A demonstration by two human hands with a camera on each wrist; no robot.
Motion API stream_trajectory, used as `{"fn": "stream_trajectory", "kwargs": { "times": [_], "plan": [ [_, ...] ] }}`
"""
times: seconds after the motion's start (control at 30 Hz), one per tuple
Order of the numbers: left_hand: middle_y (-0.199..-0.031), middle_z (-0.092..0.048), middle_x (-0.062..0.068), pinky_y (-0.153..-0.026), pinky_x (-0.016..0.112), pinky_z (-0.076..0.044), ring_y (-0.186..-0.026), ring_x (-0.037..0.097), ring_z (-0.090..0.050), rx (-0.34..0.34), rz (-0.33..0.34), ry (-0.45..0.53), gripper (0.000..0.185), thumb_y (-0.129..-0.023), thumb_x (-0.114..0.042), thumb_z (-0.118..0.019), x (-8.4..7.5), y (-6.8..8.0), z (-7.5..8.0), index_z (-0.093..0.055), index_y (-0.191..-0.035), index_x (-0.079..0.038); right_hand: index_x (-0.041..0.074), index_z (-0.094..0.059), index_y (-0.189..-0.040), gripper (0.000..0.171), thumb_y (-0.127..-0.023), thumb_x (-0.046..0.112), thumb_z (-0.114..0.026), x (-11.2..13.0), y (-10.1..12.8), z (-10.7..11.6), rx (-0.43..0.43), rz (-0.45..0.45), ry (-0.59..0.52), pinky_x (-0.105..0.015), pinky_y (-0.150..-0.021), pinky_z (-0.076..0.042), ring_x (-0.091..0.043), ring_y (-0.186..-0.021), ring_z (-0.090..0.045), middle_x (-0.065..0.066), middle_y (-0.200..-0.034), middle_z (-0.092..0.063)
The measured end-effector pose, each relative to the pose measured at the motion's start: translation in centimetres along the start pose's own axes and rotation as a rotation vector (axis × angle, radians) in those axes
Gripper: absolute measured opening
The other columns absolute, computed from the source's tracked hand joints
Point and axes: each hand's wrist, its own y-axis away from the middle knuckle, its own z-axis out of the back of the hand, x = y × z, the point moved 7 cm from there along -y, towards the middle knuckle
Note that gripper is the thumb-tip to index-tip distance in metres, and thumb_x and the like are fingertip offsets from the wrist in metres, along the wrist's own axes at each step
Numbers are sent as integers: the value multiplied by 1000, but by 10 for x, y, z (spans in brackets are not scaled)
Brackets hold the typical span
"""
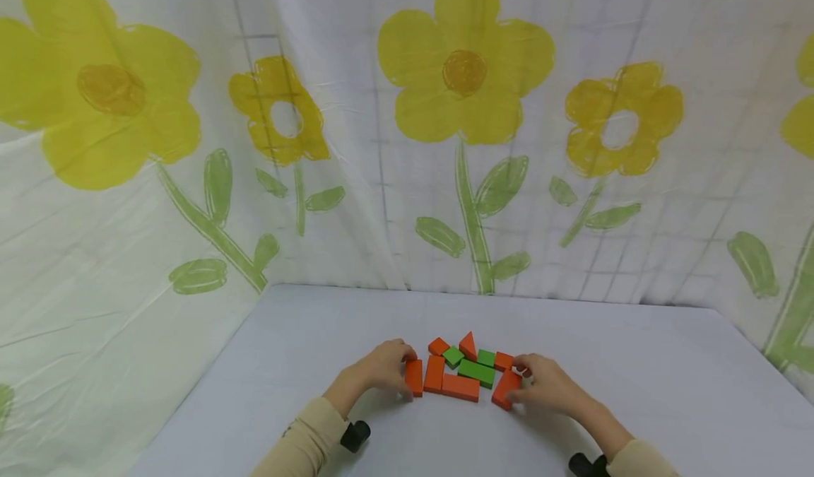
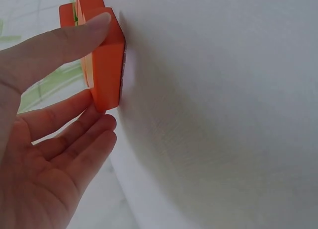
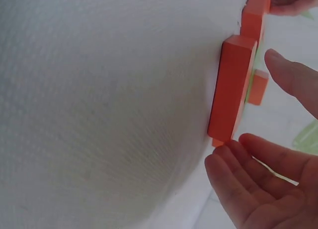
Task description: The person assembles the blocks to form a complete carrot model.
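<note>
At the left of a cluster of blocks, my left hand (image 1: 385,368) pinches an orange-red rectangular block (image 1: 414,378). In the left wrist view the thumb lies on one end of that block (image 2: 108,72) and the fingertips meet the other end. My right hand (image 1: 548,386) is at the cluster's right side, around a tilted orange-red rectangular block (image 1: 506,390). The right wrist view shows the thumb apart from this block (image 3: 232,87), with loosely bent fingertips close to its lower end; whether they touch it I cannot tell.
Between the hands lie an upright-lying orange block (image 1: 434,374), a crosswise orange block (image 1: 461,387), a long green block (image 1: 476,372), small green blocks (image 1: 453,356), and an orange triangle (image 1: 468,346). The white table (image 1: 318,321) ends at a flower-printed curtain (image 1: 356,201).
</note>
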Motion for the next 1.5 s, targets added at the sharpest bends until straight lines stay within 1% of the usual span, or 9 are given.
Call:
{"fn": "stream_trajectory", "kwargs": {
  "times": [0.13,0.23,0.37,0.53,0.7,0.8,1.1,1.3,1.5],
  "plan": [
    [-97,-57,0,-82,34,-48,-92,19,-53,-19,8,58,53,-65,-21,-89,7,3,3,-65,-108,-4,-8,-60,-113,55,-72,20,-85,0,0,-3,10,-23,5,-45,-80,-50,-26,-92,-59,-10,-100,-62],
    [-98,-57,0,-81,35,-48,-93,20,-54,-35,-15,108,53,-64,-22,-90,8,7,9,-64,-107,-5,-7,-60,-113,56,-71,20,-86,0,1,-3,-1,-34,7,-45,-80,-50,-26,-92,-58,-10,-100,-61],
    [-99,-59,0,-83,37,-48,-94,23,-56,-44,-60,151,51,-64,-21,-90,4,11,15,-64,-106,-4,-6,-59,-113,58,-70,22,-86,1,2,-2,-18,-47,15,-45,-80,-50,-26,-94,-57,-10,-101,-59],
    [-99,-59,-1,-85,36,-48,-94,23,-57,-45,-94,175,51,-64,-21,-91,-3,15,14,-63,-104,-6,-6,-60,-108,54,-69,21,-86,4,2,-2,-31,-42,26,-43,-79,-50,-24,-90,-56,-9,-97,-60],
    [-100,-59,-1,-85,31,-48,-95,21,-57,-28,-142,180,52,-64,-20,-92,-18,19,6,-63,-105,-6,-5,-61,-104,51,-68,21,-87,4,2,-5,-30,-50,38,-40,-76,-49,-21,-86,-55,-7,-94,-59],
    [-100,-59,-3,-84,27,-47,-93,14,-56,-11,-159,181,54,-63,-21,-92,-28,22,-2,-64,-106,-6,-5,-62,-104,52,-68,22,-87,4,2,-6,-27,-60,55,-41,-77,-49,-21,-86,-55,-7,-94,-59],
    [-97,-58,-11,-80,20,-45,-89,1,-51,49,-151,164,52,-64,-23,-92,-57,28,-26,-64,-106,-9,-5,-62,-105,54,-66,22,-88,5,1,-6,-30,-72,103,-43,-78,-50,-23,-87,-56,-9,-95,-60],
    [-92,-56,-13,-77,19,-44,-85,0,-49,53,-137,85,50,-64,-26,-92,-64,28,-31,-65,-103,-12,-6,-62,-103,56,-63,22,-90,7,0,-7,-35,-62,124,-43,-77,-49,-22,-85,-54,-8,-92,-59],
    [-92,-56,-12,-76,19,-44,-83,0,-47,59,-128,65,50,-65,-27,-92,-62,26,-34,-66,-104,-12,-4,-64,-96,49,-61,19,-90,7,-2,-8,-44,-59,134,-37,-70,-48,-19,-78,-51,-6,-85,-58]
  ]
}}
